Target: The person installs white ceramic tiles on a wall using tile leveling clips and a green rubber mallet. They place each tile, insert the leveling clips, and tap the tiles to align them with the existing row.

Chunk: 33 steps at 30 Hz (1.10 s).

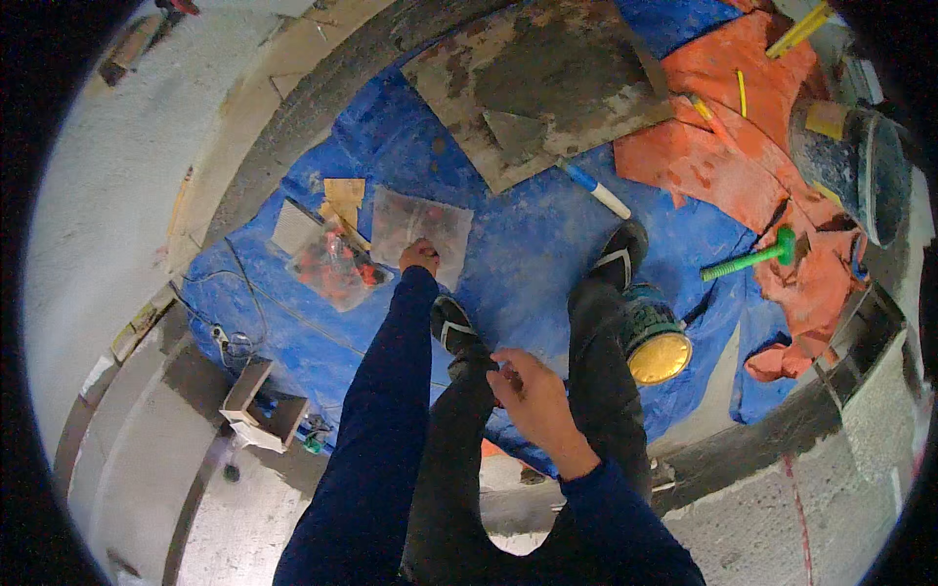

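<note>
I stand on a blue tarp [528, 244] and look down past my dark trousers and black shoes. My left hand [419, 256] reaches down and touches the near edge of a clear plastic bag [420, 227] lying flat on the tarp; whether the fingers pinch it I cannot tell. My right hand [531, 396] hovers near my thigh with the fingers loosely curled and nothing visibly in it. A second clear bag with small red and orange pieces [334, 266] lies just left of the first one.
A mortar-smeared board [547, 78] with a trowel [528, 137] lies ahead. A round tin with a gold lid [657, 352] stands by my right foot. A green-handled mallet [752, 258], orange sheeting [723, 156] and a dirty bucket [860, 161] are at the right. Cardboard scraps [342, 200], a small block [259, 400].
</note>
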Each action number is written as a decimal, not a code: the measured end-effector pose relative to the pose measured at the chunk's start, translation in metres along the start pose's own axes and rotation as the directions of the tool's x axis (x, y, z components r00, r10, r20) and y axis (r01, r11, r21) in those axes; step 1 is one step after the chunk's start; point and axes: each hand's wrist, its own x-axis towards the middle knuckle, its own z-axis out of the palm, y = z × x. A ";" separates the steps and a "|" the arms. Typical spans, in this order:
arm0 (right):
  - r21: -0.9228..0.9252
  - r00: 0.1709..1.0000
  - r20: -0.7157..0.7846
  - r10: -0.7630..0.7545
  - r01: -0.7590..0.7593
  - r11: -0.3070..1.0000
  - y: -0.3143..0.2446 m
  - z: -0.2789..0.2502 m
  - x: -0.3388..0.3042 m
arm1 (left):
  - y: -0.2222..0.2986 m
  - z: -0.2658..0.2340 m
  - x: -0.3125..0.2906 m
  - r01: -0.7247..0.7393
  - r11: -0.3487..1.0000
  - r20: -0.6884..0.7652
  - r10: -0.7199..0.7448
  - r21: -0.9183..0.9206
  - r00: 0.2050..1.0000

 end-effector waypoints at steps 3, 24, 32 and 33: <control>-0.080 0.999 -0.017 -0.032 0.031 0.996 -0.009 -0.006 0.003 | 0.006 0.011 0.008 0.169 0.983 -0.004 -0.169 -0.077 0.986; -0.123 0.990 0.129 -0.064 0.080 0.989 -0.035 0.008 0.016 | 0.031 -0.062 0.045 0.031 0.831 -0.064 0.006 0.555 0.998; -0.186 0.985 0.170 0.010 0.022 0.982 -0.031 0.017 0.019 | 0.042 -0.034 0.038 0.064 0.939 -0.383 0.075 0.337 0.921; -0.193 0.985 0.171 0.001 0.032 0.981 -0.029 0.017 0.018 | 0.046 -0.030 0.044 0.129 0.942 -0.364 -0.008 0.310 0.931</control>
